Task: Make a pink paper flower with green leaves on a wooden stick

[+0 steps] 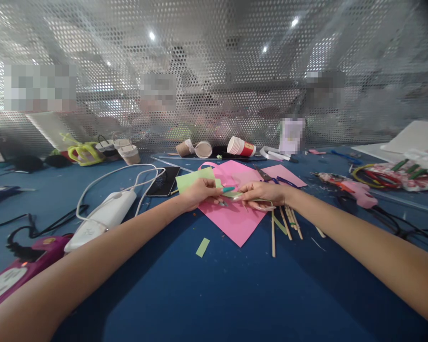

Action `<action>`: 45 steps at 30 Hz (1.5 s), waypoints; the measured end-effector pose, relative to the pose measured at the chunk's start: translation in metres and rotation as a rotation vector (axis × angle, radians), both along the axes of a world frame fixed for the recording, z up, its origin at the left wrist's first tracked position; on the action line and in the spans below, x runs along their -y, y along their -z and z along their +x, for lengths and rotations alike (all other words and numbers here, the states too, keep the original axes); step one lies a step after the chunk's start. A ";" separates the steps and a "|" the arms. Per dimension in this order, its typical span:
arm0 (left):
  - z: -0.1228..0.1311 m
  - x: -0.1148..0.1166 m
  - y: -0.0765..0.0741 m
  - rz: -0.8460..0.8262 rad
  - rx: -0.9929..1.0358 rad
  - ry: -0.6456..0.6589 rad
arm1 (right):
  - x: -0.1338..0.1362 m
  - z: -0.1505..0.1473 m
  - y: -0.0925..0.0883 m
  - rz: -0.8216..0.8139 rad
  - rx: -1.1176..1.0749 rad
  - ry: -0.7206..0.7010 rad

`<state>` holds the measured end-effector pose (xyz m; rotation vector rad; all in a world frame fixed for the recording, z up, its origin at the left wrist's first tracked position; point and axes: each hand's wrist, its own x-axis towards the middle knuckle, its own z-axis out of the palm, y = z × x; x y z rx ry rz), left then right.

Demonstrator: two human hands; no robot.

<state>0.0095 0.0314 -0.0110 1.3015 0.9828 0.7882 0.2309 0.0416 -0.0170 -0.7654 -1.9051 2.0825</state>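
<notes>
My left hand (199, 192) pinches a light green paper sheet (194, 179) above a pink paper sheet (235, 216) lying on the blue table (214, 294). My right hand (262, 194) is closed on small scissors (260, 204), whose blades meet the green paper's edge between the two hands. A narrow green strip hangs near the blades. Several wooden sticks (285, 223) lie just beneath the right hand.
A white power bank with cable (103, 216) and a phone (163, 183) lie left. Paper cups (240, 146) and a perforated metal screen stand behind. A pink glue gun (353, 190) and cords sit right. A green scrap (202, 247) lies nearer me.
</notes>
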 end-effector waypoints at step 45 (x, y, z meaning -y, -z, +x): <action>0.007 0.013 0.005 0.234 -0.104 0.213 | 0.030 -0.042 0.010 0.956 -0.145 0.656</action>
